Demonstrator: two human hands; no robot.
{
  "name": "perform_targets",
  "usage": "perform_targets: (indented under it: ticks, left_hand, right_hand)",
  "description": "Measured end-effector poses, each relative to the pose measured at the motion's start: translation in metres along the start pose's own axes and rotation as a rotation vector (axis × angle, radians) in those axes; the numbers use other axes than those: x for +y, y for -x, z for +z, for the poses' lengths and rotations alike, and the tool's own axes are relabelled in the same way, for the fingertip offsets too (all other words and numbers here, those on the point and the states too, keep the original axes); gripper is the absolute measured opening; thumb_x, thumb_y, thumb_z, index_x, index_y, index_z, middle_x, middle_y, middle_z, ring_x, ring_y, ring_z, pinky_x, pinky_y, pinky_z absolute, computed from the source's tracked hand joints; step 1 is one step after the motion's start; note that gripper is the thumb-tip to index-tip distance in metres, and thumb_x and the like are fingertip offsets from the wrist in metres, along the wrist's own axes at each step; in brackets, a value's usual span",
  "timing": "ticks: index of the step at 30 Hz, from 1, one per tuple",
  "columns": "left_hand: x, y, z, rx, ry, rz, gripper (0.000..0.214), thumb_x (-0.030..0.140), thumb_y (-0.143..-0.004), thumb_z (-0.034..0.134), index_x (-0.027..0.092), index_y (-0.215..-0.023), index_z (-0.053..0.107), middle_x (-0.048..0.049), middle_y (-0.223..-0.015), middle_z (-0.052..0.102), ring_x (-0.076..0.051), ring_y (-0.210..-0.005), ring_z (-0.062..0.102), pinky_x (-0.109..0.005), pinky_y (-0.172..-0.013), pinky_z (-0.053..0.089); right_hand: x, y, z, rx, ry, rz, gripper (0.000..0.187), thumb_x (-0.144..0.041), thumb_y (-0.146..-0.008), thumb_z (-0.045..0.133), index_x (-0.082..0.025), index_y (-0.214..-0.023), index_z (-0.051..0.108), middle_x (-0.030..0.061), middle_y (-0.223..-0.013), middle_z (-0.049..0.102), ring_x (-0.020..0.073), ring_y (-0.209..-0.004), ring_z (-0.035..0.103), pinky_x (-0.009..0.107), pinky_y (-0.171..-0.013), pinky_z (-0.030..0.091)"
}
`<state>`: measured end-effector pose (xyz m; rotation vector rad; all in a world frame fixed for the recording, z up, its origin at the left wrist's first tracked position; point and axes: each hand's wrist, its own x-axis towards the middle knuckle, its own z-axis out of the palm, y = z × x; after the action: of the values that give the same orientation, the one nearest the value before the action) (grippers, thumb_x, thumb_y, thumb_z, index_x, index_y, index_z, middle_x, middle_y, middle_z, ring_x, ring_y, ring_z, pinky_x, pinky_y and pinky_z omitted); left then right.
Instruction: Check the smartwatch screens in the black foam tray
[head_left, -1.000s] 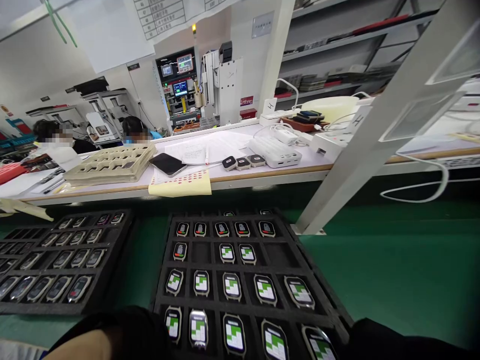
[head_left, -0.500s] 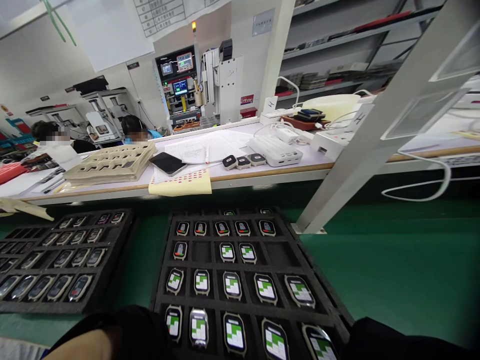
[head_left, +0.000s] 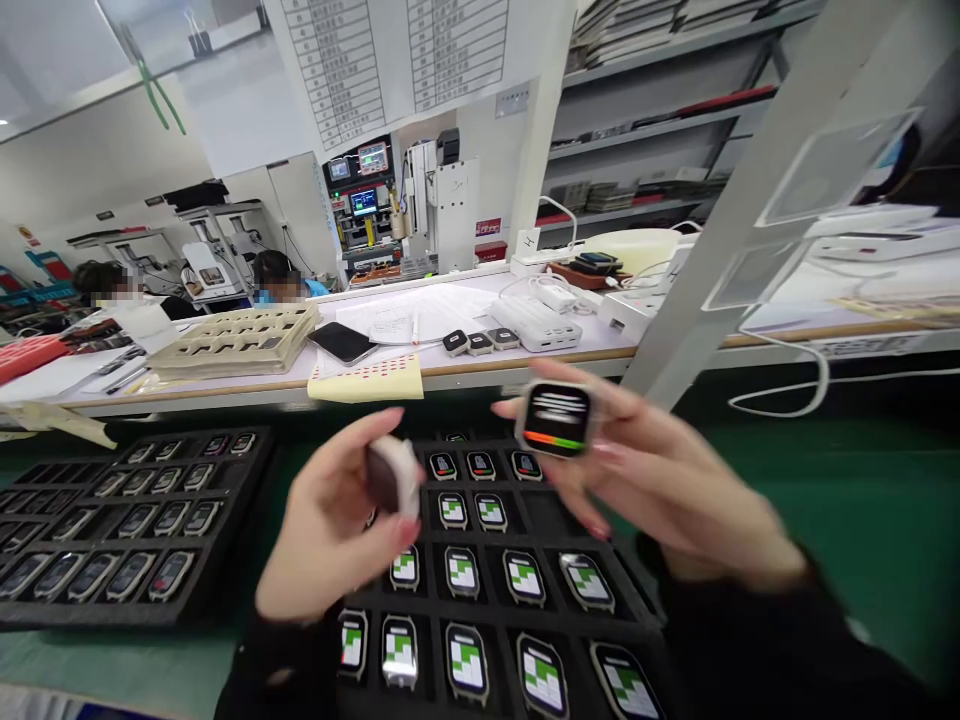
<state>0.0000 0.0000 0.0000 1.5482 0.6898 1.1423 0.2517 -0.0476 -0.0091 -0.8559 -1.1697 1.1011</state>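
Note:
Above the middle foam tray, my right hand holds a smartwatch by its edges, its lit screen facing me with white text and an orange-to-green bar. My left hand is closed around a second smartwatch, turned edge-on and blurred, showing a dark side and a pale rim. In the tray beneath lie several smartwatches, one per slot, many with green and white screens. An empty slot shows under my right hand. My left hand hides part of the tray's left side.
On the left, another black foam tray holds several dark-screened watches. The bench behind carries a phone, a beige tray, three small dark devices and a white box. A slanted metal post stands right. Two people sit beyond.
Both hands have risen into view over the middle tray, each with a smartwatch. Before, only dark sleeves and a bit of forearm showed at the bottom. The camera view has shifted slightly.

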Motion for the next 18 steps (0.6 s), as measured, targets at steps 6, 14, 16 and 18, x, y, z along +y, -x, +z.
perform_targets:
  ticks: [6, 14, 16, 18]
  left_hand:
    - [-0.044, -0.023, 0.017, -0.028, 0.003, -0.066, 0.058, 0.034, -0.083, 0.071, 0.025, -0.136, 0.050, -0.0070, -0.122, 0.062, -0.019, -0.102, 0.061, -0.030, -0.092, 0.052]
    - [-0.048, -0.018, 0.023, -0.106, -0.047, -0.064, 0.056, 0.035, -0.089, 0.063, 0.029, -0.141, 0.046, -0.0072, -0.120, 0.062, -0.018, -0.098, 0.060, -0.030, -0.090, 0.050]
    - [-0.047, -0.018, 0.025, -0.106, -0.061, -0.086, 0.052, 0.038, -0.091, 0.060, 0.029, -0.141, 0.046, -0.0070, -0.119, 0.063, -0.017, -0.093, 0.061, -0.029, -0.086, 0.051]
    - [-0.047, -0.019, 0.025, -0.096, -0.089, -0.098, 0.049, 0.040, -0.093, 0.056, 0.029, -0.139, 0.049, -0.0073, -0.118, 0.063, -0.017, -0.091, 0.062, -0.029, -0.083, 0.051]
  right_hand:
    - [0.037, -0.022, 0.009, -0.073, 0.010, 0.067, 0.061, -0.039, -0.083, 0.074, -0.023, -0.136, 0.050, 0.0160, -0.125, 0.060, 0.0136, -0.062, 0.051, 0.025, -0.044, 0.045]
    - [0.048, -0.024, 0.015, -0.045, 0.054, 0.054, 0.055, -0.050, -0.081, 0.074, -0.018, -0.121, 0.055, 0.0147, -0.109, 0.065, 0.0118, -0.056, 0.046, 0.023, -0.041, 0.038]
    - [0.053, -0.024, 0.015, -0.010, 0.059, 0.068, 0.054, -0.053, -0.080, 0.074, -0.017, -0.118, 0.056, 0.0127, -0.101, 0.067, 0.0105, -0.053, 0.044, 0.021, -0.040, 0.036]
    - [0.057, -0.025, 0.014, 0.013, 0.059, 0.081, 0.054, -0.054, -0.080, 0.074, -0.017, -0.115, 0.057, 0.0114, -0.097, 0.067, 0.0095, -0.051, 0.042, 0.021, -0.039, 0.034]
